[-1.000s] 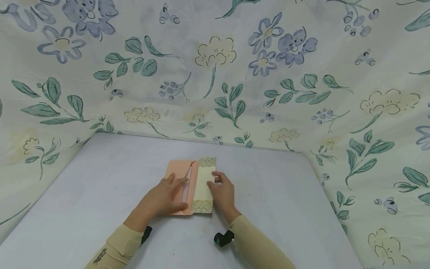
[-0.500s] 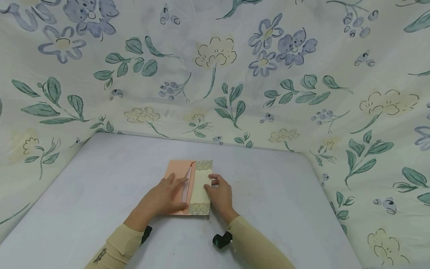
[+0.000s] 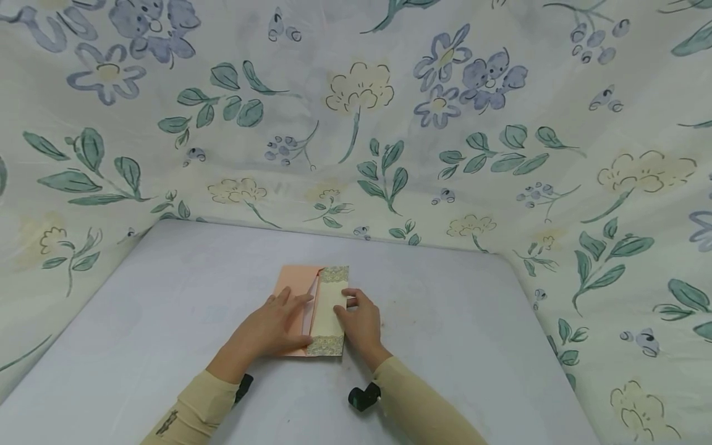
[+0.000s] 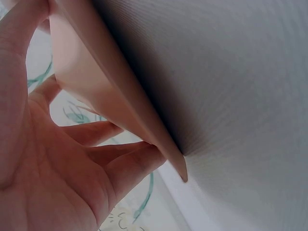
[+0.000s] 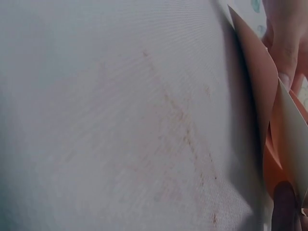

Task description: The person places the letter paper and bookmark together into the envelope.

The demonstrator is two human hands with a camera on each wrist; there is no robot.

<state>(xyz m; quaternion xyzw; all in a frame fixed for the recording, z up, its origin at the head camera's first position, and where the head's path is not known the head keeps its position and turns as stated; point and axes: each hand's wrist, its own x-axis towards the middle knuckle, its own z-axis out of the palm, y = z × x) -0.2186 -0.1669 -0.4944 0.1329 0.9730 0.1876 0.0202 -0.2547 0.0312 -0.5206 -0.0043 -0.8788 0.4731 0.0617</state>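
Observation:
A peach envelope (image 3: 297,279) lies on the white table, its open side facing right. A cream card (image 3: 329,309) with patterned bands at both ends is partly inside it. My left hand (image 3: 266,329) rests on the envelope with spread fingers, thumb and index near the opening. In the left wrist view its fingertips touch the envelope (image 4: 86,62). My right hand (image 3: 363,320) pinches the card's right edge. The right wrist view shows the card (image 5: 288,130) between peach layers, with a dark fingertip (image 5: 284,204) beside it. The card's left part is hidden.
The white table (image 3: 445,321) spreads around the envelope, with faint brownish marks on its surface to the right. Floral fabric (image 3: 356,123) hangs behind and at the sides. Dark wrist devices (image 3: 364,397) sit at both forearms.
My right hand has moved left and slightly toward me, sliding the card further into the envelope. The left hand stays almost still on the envelope.

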